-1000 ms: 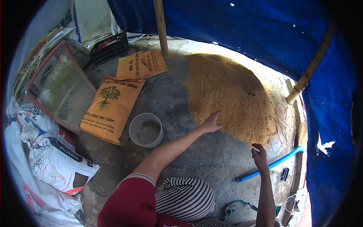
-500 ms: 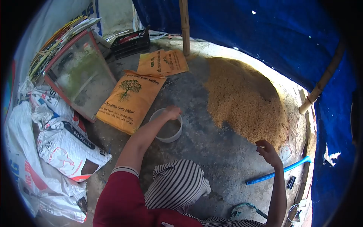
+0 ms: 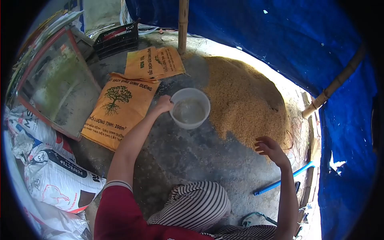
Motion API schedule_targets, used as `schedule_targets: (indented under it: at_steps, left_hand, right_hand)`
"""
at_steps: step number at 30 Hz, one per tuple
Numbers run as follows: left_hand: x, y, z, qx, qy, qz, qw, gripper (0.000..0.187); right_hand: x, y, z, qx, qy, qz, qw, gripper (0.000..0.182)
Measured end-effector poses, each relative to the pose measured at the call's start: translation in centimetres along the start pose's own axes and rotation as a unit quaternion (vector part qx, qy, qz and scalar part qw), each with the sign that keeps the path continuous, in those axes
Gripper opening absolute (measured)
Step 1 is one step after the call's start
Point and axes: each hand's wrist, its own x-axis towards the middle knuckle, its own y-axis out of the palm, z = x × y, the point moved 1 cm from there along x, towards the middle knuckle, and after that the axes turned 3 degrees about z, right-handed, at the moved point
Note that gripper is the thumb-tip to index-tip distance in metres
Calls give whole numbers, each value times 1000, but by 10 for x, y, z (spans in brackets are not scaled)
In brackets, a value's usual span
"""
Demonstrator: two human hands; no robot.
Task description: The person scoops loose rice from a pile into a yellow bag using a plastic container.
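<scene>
The pale tub (image 3: 203,105), just beside the tan heap (image 3: 248,96), is gripped at its rim by the closed fingers of the left hand (image 3: 164,104). The right hand (image 3: 272,151) is held half open, seemingly empty. Light, slightly bendy plastic is suggested; opposite rim holds would steady it.

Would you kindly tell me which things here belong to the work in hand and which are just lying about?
Apparently in use:
white plastic tub, gripped by left hand
golden granular heap, near right hand

Seemingly lying about:
orange tree-print sacks
blue corrugated hose
black plastic crate
</scene>
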Motion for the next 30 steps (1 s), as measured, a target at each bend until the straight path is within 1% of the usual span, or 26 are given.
schedule_targets:
  at_steps: [1, 2, 3, 4, 5, 6, 7, 8, 9, 10, 11, 12, 13, 14, 15, 17, 19, 20, 22, 23, 24, 25, 26, 28, 29, 30]
  left_hand:
    - [-2, -5, 10, -3, -3, 2, 1000, 23]
    - [-4, -7, 20, -99, -66, 60, 991, 26]
    - [-8, -10, 26, -193, -126, 120, 966, 31]
    - [-9, -11, 31, -195, -126, 129, 964, 31]
    - [-10, -11, 37, -160, -143, 159, 964, 36]
    - [-11, -8, 44, -126, -160, 188, 961, 43]
    - [-9, 4, 56, -133, -159, 195, 959, 43]
    - [-5, 16, 67, -130, -104, 87, 982, 50]
    - [-1, 23, 72, -125, -46, -24, 991, 62]
    - [-1, 22, 71, -127, -40, -19, 991, 62]
    - [1, 20, 68, -95, -31, -21, 995, 69]
    - [1, 18, 63, -60, -21, -22, 998, 77]
    - [-2, 12, 55, -58, -12, -15, 998, 77]
    - [-7, 3, 45, -88, -17, -20, 996, 76]
    - [-14, -1, 37, -118, -26, -24, 992, 76]
    - [-17, 5, 32, -143, -28, -38, 989, 74]
    - [-22, 10, 32, -198, 52, -79, 976, 66]
    - [-25, 11, 33, -195, 45, -86, 976, 66]
    - [-48, 4, 9, -109, 102, -82, 985, 57]
    - [-55, 9, 2, -110, 117, -52, 986, 54]
    - [-61, 20, -3, -112, 132, -22, 985, 51]
    - [-64, 34, -6, -101, 134, -13, 986, 51]
    - [-66, 51, -7, -90, 137, -3, 986, 52]
    - [-69, 73, -9, -119, 113, -34, 986, 56]
    - [-69, 79, -4, -115, 103, -42, 987, 56]
    - [-70, 80, -2, -85, 71, -23, 994, 57]
  right_hand:
    - [9, 6, 6, -4, -9, 9, 1000, 33]
    - [18, 11, 13, -7, -3, 11, 1000, 33]
    - [27, 17, 21, -34, -4, 14, 999, 35]
    - [35, 23, 28, -61, -2, 18, 998, 37]
    - [43, 29, 34, -62, 8, 20, 998, 37]
    - [52, 34, 42, -102, 15, 37, 994, 38]
    - [61, 38, 51, -143, 21, 54, 988, 39]
    - [71, 42, 57, -147, 28, 54, 987, 39]
    - [81, 46, 61, -196, 0, 56, 979, 39]
    - [89, 50, 70, -242, -27, 57, 968, 39]
    - [94, 54, 79, -241, -20, 51, 969, 39]
    - [97, 60, 95, -284, -18, 45, 958, 38]
    - [102, 65, 104, -324, -15, 41, 945, 38]
    - [110, 67, 106, -318, -6, 36, 947, 38]
    - [119, 69, 106, -350, 0, 46, 936, 37]
    - [132, 71, 108, -380, 5, 59, 923, 36]
    - [145, 74, 116, -390, -1, 83, 917, 37]
    - [152, 75, 115, -390, -11, 88, 916, 37]
    - [174, 74, 111, -381, -56, 101, 917, 38]
    - [182, 76, 114, -384, -72, 109, 914, 38]
    - [189, 78, 118, -360, -60, 118, 924, 38]
    - [197, 82, 125, -338, -49, 127, 931, 39]
    - [202, 88, 134, -342, -65, 136, 927, 39]
    - [211, 96, 149, -238, -27, 180, 954, 39]
    - [217, 100, 154, -240, -38, 188, 952, 39]
    - [226, 103, 157, -247, -71, 170, 951, 38]
